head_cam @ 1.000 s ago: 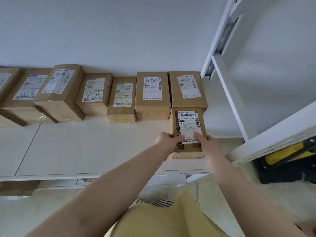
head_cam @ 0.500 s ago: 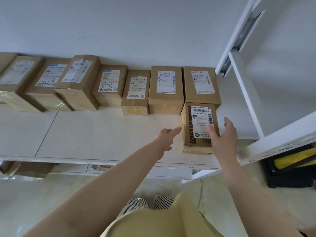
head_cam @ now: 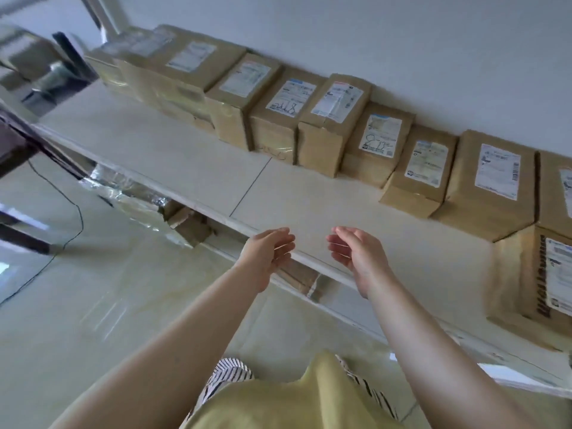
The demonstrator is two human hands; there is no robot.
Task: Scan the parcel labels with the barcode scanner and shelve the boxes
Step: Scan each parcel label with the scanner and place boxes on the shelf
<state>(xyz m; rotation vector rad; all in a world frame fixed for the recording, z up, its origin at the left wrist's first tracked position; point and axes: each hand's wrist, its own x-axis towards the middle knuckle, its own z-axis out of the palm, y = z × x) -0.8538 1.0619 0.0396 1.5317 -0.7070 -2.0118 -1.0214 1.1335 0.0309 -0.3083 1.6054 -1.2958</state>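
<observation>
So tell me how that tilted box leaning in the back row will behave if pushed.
The tilted box probably tips or slides easily, since it leans on its neighbour. Its cardboard looks stiff, and the creased front suggests it dents readily.

Wall [head_cam: 402,41]: plain white, unmarked, running behind long low shelf. Shelf board [head_cam: 192,168]: pale cream, thin seam line across its middle, white front edge. Floor [head_cam: 77,305]: glossy pale tile, soft daylight reflections. Black cable [head_cam: 66,243]: trailing loosely across floor at left. Dark furniture [head_cam: 12,150]: far left, blurred, type unclear. Silver foil wrapping [head_cam: 130,196]: crumpled beneath shelf, beside cardboard scraps [head_cam: 188,224].
</observation>
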